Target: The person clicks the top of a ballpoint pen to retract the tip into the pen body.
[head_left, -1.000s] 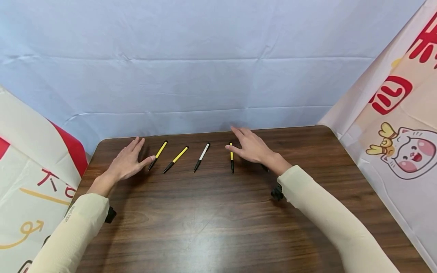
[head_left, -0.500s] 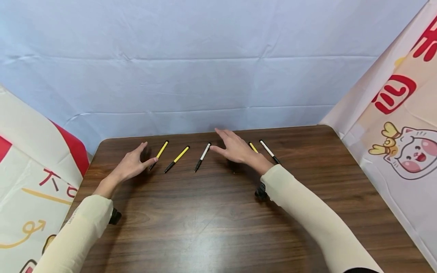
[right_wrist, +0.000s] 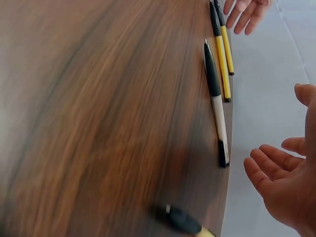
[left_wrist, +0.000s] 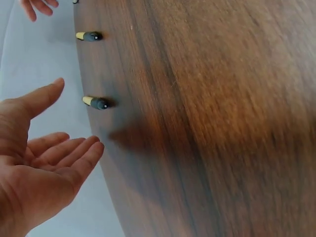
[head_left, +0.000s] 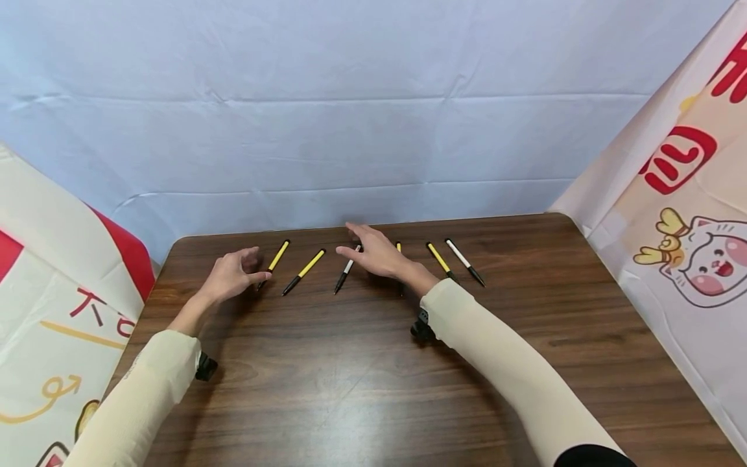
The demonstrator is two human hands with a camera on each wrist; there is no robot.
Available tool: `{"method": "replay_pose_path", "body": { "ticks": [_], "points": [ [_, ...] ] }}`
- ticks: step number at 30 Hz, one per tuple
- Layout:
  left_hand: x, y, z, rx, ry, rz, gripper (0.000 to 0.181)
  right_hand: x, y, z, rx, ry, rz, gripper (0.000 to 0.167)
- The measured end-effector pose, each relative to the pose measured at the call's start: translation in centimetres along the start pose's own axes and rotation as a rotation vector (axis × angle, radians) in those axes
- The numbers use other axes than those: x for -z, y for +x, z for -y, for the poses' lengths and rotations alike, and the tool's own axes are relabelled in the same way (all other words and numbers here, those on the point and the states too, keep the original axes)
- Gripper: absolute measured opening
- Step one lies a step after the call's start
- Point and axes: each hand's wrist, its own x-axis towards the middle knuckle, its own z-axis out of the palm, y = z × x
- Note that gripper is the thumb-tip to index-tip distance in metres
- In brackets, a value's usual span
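Note:
Several yellow or white pens with black grips lie spread along the table's far side. The left hand hovers beside the leftmost yellow pen, its thumb over the lower part; in the left wrist view this hand holds nothing, fingers loosely bent near that pen. The right hand is over the white pen in the middle, fingers extended. The right wrist view shows the right hand empty, apart from the white pen. Its wrist partly covers another yellow pen.
Another yellow pen lies left of the middle. Farther right lie a yellow pen and a white pen. The brown wooden table meets a pale cloth backdrop; printed cloths hang at both sides.
The right hand has moved left, from above the right-hand pens to the middle white one, uncovering the two rightmost pens. The left hand has shifted slightly right, its fingers bending more. The pens look unmoved.

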Motion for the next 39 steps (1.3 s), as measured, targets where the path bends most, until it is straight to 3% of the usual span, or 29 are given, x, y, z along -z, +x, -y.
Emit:
{"method": "replay_pose_path", "body": {
  "ticks": [16,25,39],
  "points": [
    [-0.8,0.7,-0.3,0.094,-0.04,-0.059,0.069,-2.3,4.1,2.6,-0.05,0.288,0.022,0.073],
    [-1.5,1.4,-0.8,0.088,-0.051,-0.068,0.058,-3.7,6.3,3.4,-0.2,0.715,0.073,0.072],
    [-2.1,1.9,-1.0,0.107,0.007,-0.116,0.05,-5.9,8.4,3.8,-0.234,0.884,0.095,0.069]
  ]
}}
